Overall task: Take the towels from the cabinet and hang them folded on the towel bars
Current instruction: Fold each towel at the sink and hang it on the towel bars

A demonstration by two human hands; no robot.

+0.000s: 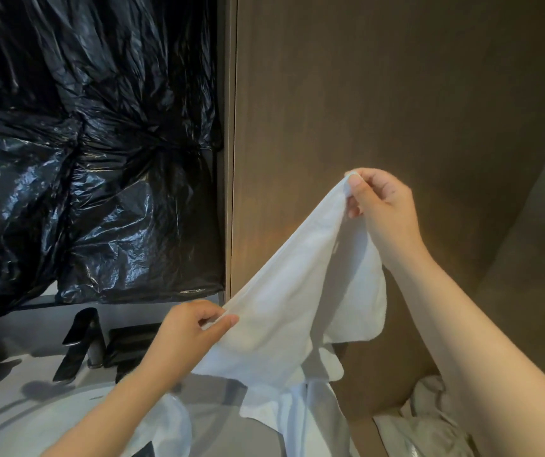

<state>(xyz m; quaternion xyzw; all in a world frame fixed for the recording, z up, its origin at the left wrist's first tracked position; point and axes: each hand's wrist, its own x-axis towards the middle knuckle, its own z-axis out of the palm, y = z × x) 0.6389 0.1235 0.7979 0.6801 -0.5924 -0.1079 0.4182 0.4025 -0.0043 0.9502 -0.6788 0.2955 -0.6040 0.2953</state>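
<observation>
1. Head view, hands: the right hand is raised in front of the brown wood panel, thumb and forefinger pinching one corner of a white towel; the left hand sits lower and to the left, its thumb and fingertips pinching a second point along the same edge
2. Head view, towel: it hangs in the air between the two hands, its upper edge running slantwise from the high right hand down to the left hand, the rest drooping in loose folds above the basin edge; it is out of the cabinet and on no bar
3. Head view, surroundings: crumpled black plastic sheeting covers the wall area at left, with a black faucet and a white washbasin below; more pale cloth lies bunched at lower right, and I cannot tell whether it is another towel
4. Step in hand, as I judge it: the towel is being opened out by its edge so it can be folded; hanging is not yet done, and no towel bar shows here
5. Next move, as I judge it: level the two pinched points, draw the edge taut, then bring the corners together for an even fold, keeping the loose end clear of the basin
</observation>
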